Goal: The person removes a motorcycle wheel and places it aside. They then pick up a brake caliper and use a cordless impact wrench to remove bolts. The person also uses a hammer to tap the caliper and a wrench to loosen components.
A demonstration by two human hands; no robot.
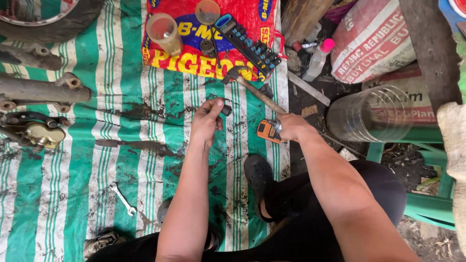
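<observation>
Left hand (208,119) pinches a small dark socket (226,110) at its fingertips. Right hand (290,127), just to its right, is clamped on an orange-handled driver (268,131), shank end pointing left toward the socket.

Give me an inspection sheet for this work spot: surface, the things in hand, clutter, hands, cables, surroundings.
Surface: green and white striped tarp on the ground, smeared with dark grime.
Job's things: small dark cylinder pinched in the left hand; orange tool under the right hand; hammer lying just beyond.
Clutter: socket rail, two plastic cups, wrench, greasy metal parts at the left edge.
Grippers: left hand closed on the cylinder; right hand gripping the orange tool.
Cables: nothing seen.
Surroundings: printed sacks, clear plastic jar, green stool, bare dirt.
</observation>
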